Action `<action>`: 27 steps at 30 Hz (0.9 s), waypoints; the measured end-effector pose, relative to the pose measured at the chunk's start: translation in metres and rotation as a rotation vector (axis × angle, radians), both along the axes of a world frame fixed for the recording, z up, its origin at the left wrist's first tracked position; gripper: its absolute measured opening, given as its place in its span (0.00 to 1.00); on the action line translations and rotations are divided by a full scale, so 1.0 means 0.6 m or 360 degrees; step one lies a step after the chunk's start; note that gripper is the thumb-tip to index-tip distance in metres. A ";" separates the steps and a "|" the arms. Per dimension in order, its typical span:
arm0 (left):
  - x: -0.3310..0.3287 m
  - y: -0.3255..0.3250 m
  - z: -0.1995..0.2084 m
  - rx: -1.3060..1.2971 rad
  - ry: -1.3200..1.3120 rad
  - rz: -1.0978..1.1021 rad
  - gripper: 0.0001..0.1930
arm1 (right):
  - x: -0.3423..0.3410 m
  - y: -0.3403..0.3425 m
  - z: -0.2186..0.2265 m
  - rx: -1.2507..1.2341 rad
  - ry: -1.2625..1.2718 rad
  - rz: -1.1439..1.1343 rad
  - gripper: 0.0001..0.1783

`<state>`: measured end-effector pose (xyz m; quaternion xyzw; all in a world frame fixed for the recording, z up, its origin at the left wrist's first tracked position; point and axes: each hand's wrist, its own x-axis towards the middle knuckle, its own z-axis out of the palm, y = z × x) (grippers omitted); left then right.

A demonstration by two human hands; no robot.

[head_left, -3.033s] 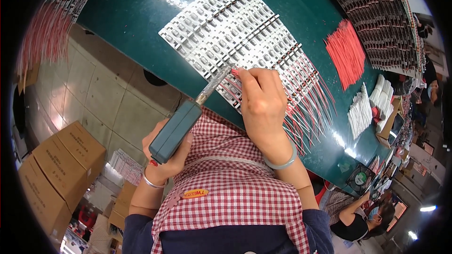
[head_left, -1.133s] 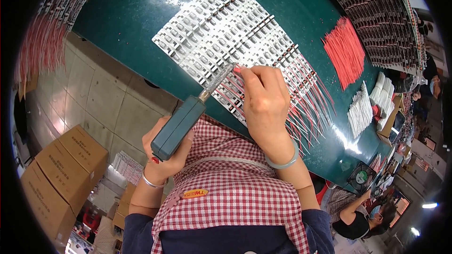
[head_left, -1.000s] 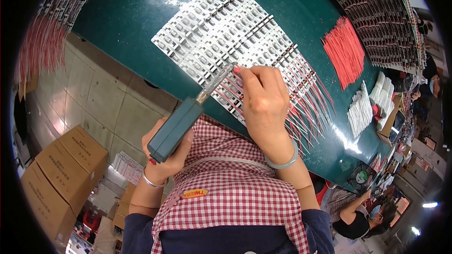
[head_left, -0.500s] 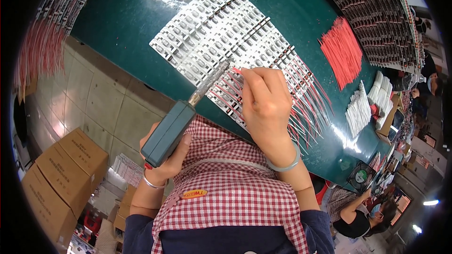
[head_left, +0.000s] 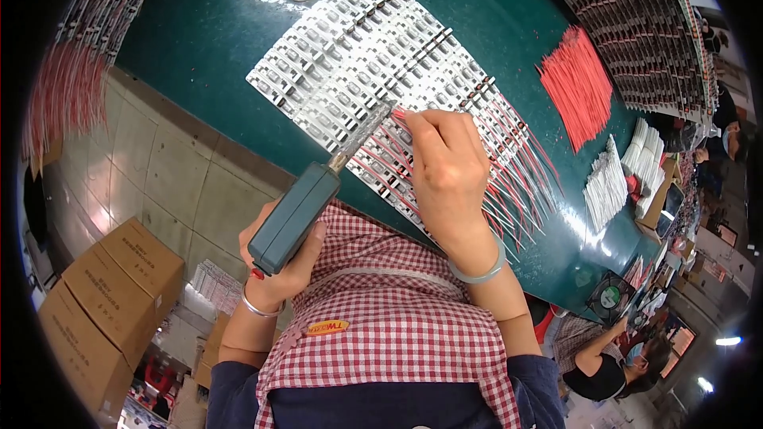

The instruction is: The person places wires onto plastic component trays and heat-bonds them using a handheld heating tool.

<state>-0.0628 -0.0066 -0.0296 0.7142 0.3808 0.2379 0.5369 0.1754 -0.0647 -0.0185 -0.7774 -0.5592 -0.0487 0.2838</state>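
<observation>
A: What are the hands doing?
B: The left hand (head_left: 297,272) is wrapped around a dark green tool (head_left: 292,221). The right hand (head_left: 451,168) is pinching a bit of red wire (head_left: 397,114).
A: Where's the white sheet (head_left: 369,63)?
B: Flat on the green table (head_left: 199,56), in front of both hands and partly under the right one. The tool's metal rod (head_left: 362,137) reaches over it, its tip by the right fingertips. I can't tell if they touch.
A: How would these things feel?
B: The wire looks thin, light and bendy, so I'd pinch it near the end. The tool looks hard and a bit heavy. I'd hold the green part, since the rod might be hot. The sheet looks stiff and maybe slippery. I'd take its edge, because the little parts could break.
A: Anything different?
B: Half a second ago, the tool's green part was a bit farther from the right hand.
</observation>
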 end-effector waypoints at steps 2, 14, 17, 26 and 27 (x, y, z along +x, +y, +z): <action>0.003 0.002 0.001 0.0000 0.0005 -0.0008 0.14 | -0.001 0.001 0.000 -0.0004 -0.0001 0.0003 0.18; 0.017 0.013 0.022 0.0055 0.0081 -0.0056 0.11 | -0.005 0.002 0.003 -0.0042 -0.0019 -0.0006 0.17; 0.013 0.010 0.016 0.0077 0.0033 -0.0040 0.11 | -0.006 0.003 0.003 -0.0040 -0.0023 -0.0012 0.17; 0.008 0.012 0.012 0.0225 -0.0083 -0.0051 0.11 | -0.006 0.005 0.006 -0.0040 -0.0008 -0.0021 0.15; 0.007 0.011 0.011 0.0202 -0.0094 -0.0044 0.11 | -0.006 0.005 0.006 -0.0038 -0.0009 -0.0020 0.15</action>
